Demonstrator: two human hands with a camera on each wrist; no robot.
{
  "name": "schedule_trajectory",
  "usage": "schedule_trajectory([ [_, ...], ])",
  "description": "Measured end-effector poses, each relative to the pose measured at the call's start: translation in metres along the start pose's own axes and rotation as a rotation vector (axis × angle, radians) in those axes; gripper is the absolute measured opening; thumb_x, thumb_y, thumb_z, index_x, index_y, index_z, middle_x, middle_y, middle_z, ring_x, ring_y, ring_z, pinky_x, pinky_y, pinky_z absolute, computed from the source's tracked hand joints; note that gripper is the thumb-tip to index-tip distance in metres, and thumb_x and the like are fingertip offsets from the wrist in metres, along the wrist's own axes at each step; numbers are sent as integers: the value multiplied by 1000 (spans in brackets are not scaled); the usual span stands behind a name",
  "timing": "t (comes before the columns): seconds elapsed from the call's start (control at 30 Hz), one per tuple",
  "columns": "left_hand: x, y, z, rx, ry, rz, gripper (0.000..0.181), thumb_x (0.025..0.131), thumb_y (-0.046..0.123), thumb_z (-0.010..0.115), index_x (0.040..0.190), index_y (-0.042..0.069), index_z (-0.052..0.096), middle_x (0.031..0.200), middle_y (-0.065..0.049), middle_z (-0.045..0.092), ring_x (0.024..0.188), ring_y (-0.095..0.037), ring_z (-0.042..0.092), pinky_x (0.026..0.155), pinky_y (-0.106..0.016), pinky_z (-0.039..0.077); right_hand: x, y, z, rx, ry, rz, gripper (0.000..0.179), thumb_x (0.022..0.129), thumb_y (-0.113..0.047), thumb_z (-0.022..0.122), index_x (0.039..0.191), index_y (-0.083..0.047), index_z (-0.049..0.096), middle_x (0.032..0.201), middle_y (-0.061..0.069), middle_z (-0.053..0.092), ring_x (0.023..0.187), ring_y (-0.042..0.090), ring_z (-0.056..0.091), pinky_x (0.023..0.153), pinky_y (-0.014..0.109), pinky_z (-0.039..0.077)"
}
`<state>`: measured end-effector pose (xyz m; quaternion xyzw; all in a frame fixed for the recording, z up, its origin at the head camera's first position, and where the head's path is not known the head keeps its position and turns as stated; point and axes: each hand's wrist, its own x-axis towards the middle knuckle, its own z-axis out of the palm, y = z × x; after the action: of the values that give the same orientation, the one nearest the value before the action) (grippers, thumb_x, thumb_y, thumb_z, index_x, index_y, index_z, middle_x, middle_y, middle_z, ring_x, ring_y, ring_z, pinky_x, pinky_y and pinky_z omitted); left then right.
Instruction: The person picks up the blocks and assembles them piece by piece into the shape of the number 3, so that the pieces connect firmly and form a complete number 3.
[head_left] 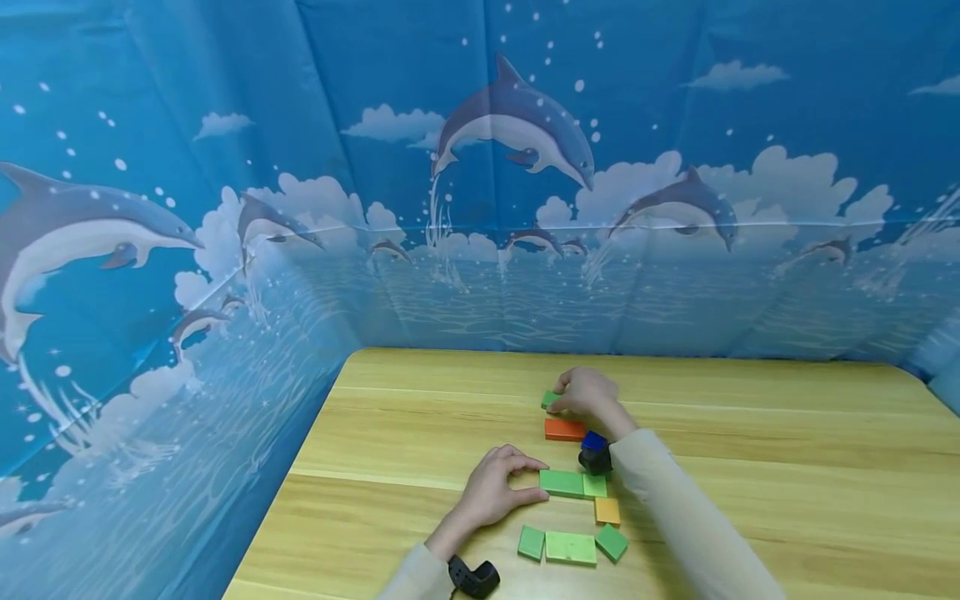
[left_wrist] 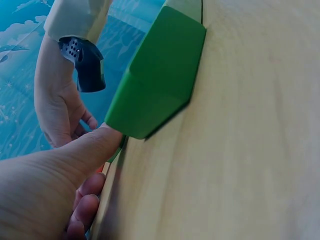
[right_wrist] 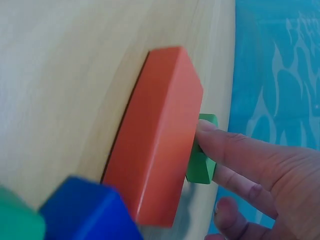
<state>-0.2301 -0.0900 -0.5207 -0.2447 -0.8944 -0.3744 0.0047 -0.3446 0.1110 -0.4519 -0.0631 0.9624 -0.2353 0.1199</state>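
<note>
At the table's far side, my right hand (head_left: 590, 393) pinches a small green block (head_left: 549, 400) between thumb and fingers. In the right wrist view that green block (right_wrist: 201, 167) sits partly behind an orange-red block (right_wrist: 150, 145). My left hand (head_left: 492, 489) has thumb and index finger at the left end of a long green block (head_left: 561, 483), gripping it by its corners. A small light green block (head_left: 595, 486) adjoins its right end. The left wrist view shows the thumb against the long green block (left_wrist: 160, 70); the other fingertips' contact is hidden.
A blue block (head_left: 594, 441) stands beside the orange-red block, near my right wrist. Below the green pair lie a yellow-orange block (head_left: 607, 511), a long light green block (head_left: 570, 548) and two small green blocks, left (head_left: 531, 542) and right (head_left: 612, 543). A dolphin-printed curtain (head_left: 480, 283) borders the wooden table (head_left: 787, 467).
</note>
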Motion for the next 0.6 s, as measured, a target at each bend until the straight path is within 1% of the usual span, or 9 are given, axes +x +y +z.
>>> schedule_trajectory([
  [0.13,0,0,1,3,0,9,38,79,51,71,110,30,71,88,14,50,77,-4,40,69,-21,35,-1,-6,5,12,4,-17,31,74,-31,81,98,-15,72,91,-1,65,73,19,55,71,46,43],
  [0.23,0,-1,1,5,4,12,38,78,50,72,110,30,71,88,14,50,77,-5,40,69,-21,35,-1,-9,8,27,7,-29,33,72,-32,83,99,-15,72,95,-1,66,71,18,55,71,44,43],
  [0.3,-1,0,1,1,7,11,37,78,50,72,110,29,71,88,13,50,77,-5,41,69,-22,35,-2,-11,9,35,4,-32,33,72,-32,83,99,-16,73,99,0,66,71,18,54,68,41,42],
  [0.47,-1,1,0,-4,7,9,38,78,49,72,110,28,71,87,12,50,77,-6,41,69,-22,35,-2,-15,11,40,-6,-37,33,72,-32,83,99,-17,73,103,2,66,72,18,55,62,35,42],
  [0.6,0,1,0,-3,6,11,37,78,49,72,110,29,71,87,12,50,77,-6,41,69,-22,35,-1,-15,12,38,-13,-43,32,72,-32,83,99,-18,73,105,3,65,79,20,56,65,37,43],
])
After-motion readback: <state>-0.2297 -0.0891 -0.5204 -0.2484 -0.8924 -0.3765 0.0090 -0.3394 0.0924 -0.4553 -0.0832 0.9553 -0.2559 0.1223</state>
